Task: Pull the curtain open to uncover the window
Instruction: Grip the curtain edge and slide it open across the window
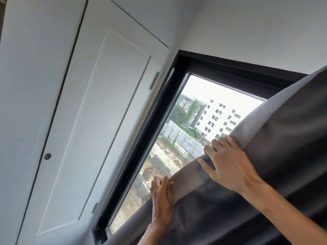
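Observation:
The view is tilted. A dark grey curtain (283, 138) covers the right part of a black-framed window (146, 131). The left strip of the glass (177, 138) is uncovered and shows buildings and a building site outside. My left hand (161, 195) pinches the curtain's leading edge low down, fingers curled around the fold. Higher up on the same edge, my right hand (228, 161) grips it, with fingers wrapped over the fold and the palm on the fabric.
Left of the window stands a white panelled wardrobe door (99, 121) with a slim metal handle (155, 80) near the window frame. A small round dark knob (47, 156) sits farther left. White wall (247, 32) runs above the window.

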A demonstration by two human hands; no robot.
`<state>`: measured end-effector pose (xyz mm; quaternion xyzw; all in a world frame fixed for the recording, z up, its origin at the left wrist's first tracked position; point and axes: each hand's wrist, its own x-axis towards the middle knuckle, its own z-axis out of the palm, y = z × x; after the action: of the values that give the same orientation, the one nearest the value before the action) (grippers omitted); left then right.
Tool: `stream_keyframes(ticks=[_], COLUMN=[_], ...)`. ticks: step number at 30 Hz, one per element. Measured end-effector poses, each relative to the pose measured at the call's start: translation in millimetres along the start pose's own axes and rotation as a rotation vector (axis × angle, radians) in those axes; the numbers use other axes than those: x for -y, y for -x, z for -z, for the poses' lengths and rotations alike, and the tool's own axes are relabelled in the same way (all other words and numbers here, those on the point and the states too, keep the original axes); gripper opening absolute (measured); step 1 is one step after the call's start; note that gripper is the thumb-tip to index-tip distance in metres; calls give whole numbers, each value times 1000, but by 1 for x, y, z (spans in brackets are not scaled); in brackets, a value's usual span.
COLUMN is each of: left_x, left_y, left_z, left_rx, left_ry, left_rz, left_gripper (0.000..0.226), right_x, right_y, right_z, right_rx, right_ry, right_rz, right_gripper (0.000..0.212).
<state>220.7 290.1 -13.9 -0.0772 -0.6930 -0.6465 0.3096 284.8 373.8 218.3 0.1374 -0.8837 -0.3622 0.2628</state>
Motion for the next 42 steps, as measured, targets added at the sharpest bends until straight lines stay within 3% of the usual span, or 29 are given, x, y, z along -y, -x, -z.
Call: stream_keyframes(ticks=[23, 33, 42], left_x=[-199, -308, -392], left_y=[226, 326, 411], left_z=[-125, -172, -191], left_rx=[289, 565, 650], left_ry=[172, 171, 296], left_rz=[-160, -314, -337], left_gripper=[15, 34, 31], right_x=[-138, -203, -243], right_y=[323, 469, 570], right_z=[95, 142, 180], right_rx=[165, 264, 371], right_ry=[178, 300, 382], right_rz=[-475, -696, -799], right_gripper=[52, 48, 47])
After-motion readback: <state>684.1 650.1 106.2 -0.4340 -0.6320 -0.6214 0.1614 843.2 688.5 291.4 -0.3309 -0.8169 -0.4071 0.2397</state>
